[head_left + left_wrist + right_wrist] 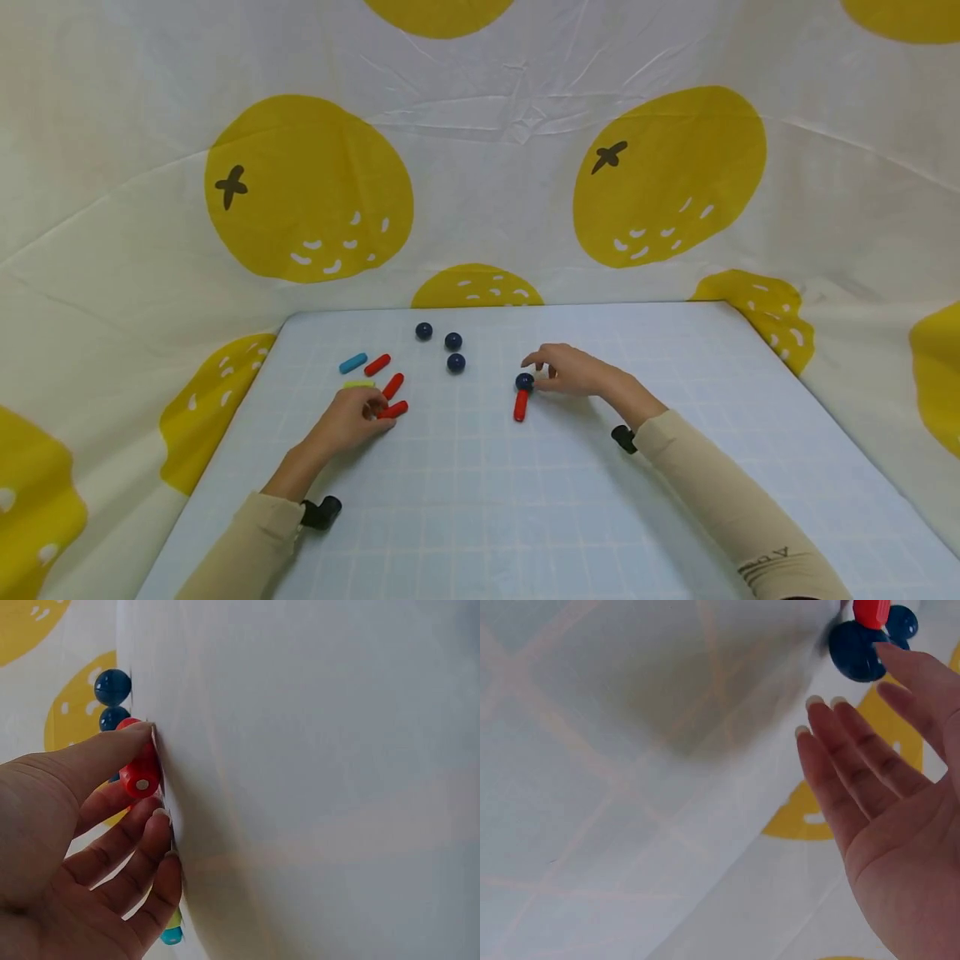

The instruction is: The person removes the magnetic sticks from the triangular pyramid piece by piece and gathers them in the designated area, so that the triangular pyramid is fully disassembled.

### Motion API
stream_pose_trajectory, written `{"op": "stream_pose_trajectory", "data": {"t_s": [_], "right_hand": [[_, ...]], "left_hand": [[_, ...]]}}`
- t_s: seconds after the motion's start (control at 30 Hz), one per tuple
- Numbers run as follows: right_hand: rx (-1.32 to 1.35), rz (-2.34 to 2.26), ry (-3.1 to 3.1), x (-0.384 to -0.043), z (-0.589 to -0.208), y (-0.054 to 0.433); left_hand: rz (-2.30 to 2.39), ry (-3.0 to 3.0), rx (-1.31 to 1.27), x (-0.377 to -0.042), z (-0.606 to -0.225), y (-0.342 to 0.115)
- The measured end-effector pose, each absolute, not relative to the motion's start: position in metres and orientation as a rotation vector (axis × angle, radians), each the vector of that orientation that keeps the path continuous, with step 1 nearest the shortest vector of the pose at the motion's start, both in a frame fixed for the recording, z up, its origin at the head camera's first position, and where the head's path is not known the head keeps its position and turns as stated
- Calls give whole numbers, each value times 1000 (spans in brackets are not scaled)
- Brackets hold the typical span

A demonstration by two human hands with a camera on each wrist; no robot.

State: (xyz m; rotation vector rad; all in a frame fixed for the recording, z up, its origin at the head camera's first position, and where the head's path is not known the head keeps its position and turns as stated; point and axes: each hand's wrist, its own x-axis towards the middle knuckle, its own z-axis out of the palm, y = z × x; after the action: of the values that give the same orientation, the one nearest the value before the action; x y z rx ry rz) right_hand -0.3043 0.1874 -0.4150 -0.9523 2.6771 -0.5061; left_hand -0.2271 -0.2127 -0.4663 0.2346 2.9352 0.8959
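On the left of the table, my left hand (347, 419) pinches a short red rod (395, 409) between thumb and index finger. The left wrist view shows the rod's round end (141, 784) with a pale dot in its middle. My right hand (574, 370) is beside a dark blue ball (524, 381), its fingers loosely extended around nothing. In the right wrist view, the thumb's tip lies against or very near this ball (855, 652); I cannot tell whether they touch. Another red rod (520, 407) meets the ball's near side, lying on the table.
Beyond my left hand lie two more red rods (377, 365) (393, 386), a blue rod (353, 363) and a partly hidden yellow-green rod (358, 384). Three loose dark blue balls (455, 362) sit toward the table's back edge. A patterned cloth (495, 200) hangs behind the table.
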Motion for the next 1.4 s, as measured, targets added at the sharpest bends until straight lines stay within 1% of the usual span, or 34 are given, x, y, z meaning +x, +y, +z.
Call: {"op": "stream_pose_trajectory", "data": {"t_s": [0.17, 0.33, 0.5, 0.63, 0.93, 1.13, 1.4], "right_hand": [[-1082, -408, 2667, -303, -419, 182], [-1081, -501, 2673, -307, -428, 182], [-1063, -582, 2649, -311, -432, 181], [-1027, -598, 2656, -314, -434, 179], [-939, -621, 2666, -318, -434, 175], [-960, -662, 2662, -319, -434, 174], [-970, -691, 2641, -318, -437, 174]], "left_hand": [[923, 2991, 238, -219, -453, -210], [964, 3072, 343, -215, -433, -197], [966, 3001, 471, -216, -426, -171], [976, 2859, 463, -223, -429, -142], [1037, 2635, 456, -250, -453, -82], [1147, 2594, 466, -264, -462, -61], [1151, 2652, 373, -265, -463, -49]]}}
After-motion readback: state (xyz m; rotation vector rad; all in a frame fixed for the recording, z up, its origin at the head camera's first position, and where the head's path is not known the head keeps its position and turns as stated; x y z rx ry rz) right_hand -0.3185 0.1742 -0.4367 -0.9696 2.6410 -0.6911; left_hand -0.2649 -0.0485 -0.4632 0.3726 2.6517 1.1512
